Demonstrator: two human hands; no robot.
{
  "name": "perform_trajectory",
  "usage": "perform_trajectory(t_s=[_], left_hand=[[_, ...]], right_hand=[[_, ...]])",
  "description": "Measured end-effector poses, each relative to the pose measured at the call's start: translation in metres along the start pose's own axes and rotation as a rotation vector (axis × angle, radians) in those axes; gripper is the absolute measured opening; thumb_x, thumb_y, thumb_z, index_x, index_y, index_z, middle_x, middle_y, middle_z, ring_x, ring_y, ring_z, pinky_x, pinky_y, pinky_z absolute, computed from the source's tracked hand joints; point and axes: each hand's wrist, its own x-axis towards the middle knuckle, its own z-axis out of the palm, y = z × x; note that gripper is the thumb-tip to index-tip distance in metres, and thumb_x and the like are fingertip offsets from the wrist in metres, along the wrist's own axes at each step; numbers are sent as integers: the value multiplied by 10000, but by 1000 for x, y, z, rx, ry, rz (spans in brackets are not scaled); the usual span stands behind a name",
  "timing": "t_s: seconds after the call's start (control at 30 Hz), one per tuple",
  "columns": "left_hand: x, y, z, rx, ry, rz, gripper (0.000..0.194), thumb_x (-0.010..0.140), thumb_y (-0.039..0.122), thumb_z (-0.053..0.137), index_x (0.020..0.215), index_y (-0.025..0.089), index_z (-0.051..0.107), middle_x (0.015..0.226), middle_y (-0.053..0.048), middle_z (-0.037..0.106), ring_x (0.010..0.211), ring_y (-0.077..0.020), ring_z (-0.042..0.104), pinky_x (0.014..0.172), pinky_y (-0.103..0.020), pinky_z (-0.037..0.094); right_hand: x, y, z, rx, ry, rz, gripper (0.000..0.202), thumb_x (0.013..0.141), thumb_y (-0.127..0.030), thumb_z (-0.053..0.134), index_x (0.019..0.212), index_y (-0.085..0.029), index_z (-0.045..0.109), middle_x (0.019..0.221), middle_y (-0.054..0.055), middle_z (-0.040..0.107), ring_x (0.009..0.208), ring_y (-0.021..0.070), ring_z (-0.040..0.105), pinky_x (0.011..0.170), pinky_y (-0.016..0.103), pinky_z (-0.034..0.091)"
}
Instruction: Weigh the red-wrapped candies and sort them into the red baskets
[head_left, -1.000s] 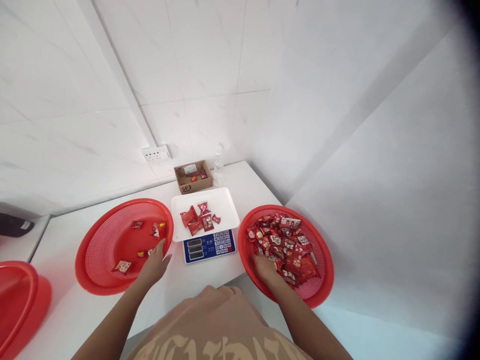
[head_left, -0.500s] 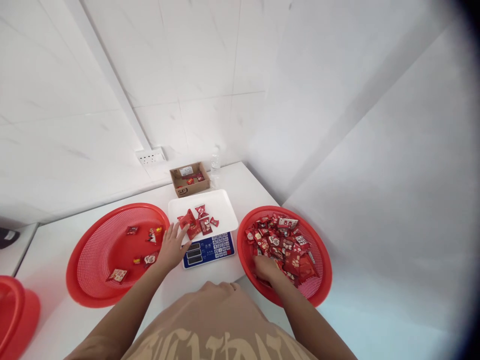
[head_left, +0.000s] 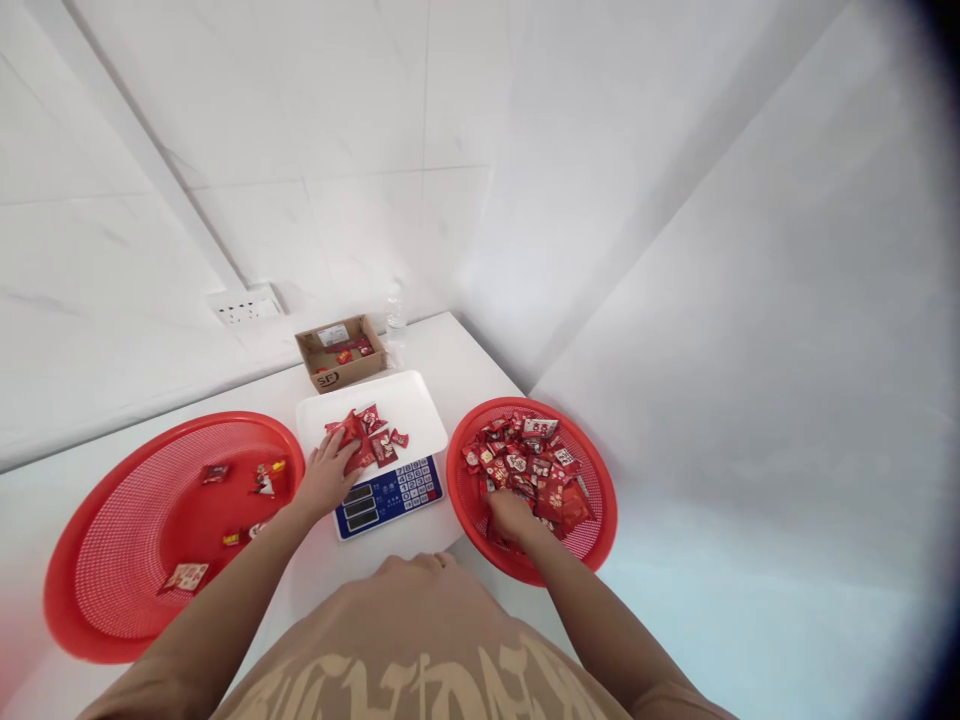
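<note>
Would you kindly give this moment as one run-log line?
Left hand: at red packets on white tray | Right hand: within fuller red basket

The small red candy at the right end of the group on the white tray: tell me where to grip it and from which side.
I'd pinch the small red candy across its middle, from above and the right: it lies outermost, with bare white tray on that side, while the left hand is at larger red packets further left.

Two hands (head_left: pixel 330 477) (head_left: pixel 511 518), two baskets (head_left: pixel 112 565) (head_left: pixel 609 505); one scale (head_left: pixel 390 506), tray (head_left: pixel 420 422), box (head_left: pixel 349 373), bottle (head_left: pixel 395 308); candies (head_left: pixel 517 463) beyond counting.
</note>
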Motion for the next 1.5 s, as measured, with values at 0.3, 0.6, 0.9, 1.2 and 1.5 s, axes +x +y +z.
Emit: perform_trajectory(t_s=[0.3,0.6,0.9,1.2,1.5], left_hand=[[-45,13,7,-104,150,-2,423,828,407,469,1200,219,542,1448,-88,357,1372,-322,212,1070,-509,283],[-68,16,12,-107,140,-23,436,839,421,455,1212,214,539,1422,-102,390,1376,-321,198,1075,-514,271],[-73,26,17,-112,121,-9,393,835,413,462,1148,204,575,1416,-100,397,1370,-324,217,1066,-510,284],[-76,19,14,-107,95,-22,413,832,405,465,1168,188,568,1414,-124,397,1367,-322,227,1071,-512,273],[-71,17,18,-112,94,8,405,839,408,454,1158,193,582,1411,-119,398,1365,-328,228,1059,-518,289]], right_hand=[[9,20,-27,426,246,16,271,845,-215,353,1019,-173,556,1051,57,649,937,153,603,789,238,445],[19,24,-33,741,355,166,423,894,-234,196,1260,-169,399,1064,115,620,897,168,625,715,271,504],[-20,9,3,105,-138,-60,216,744,-188,566,951,-202,629,940,60,668,822,194,619,716,278,438],[-4,-7,17,14,41,65,448,829,-230,446,1273,-176,416,1194,152,555,992,248,586,778,319,406],[22,-17,21,151,173,110,572,802,-225,501,1358,-217,368,1349,163,425,1075,267,540,809,316,410]])
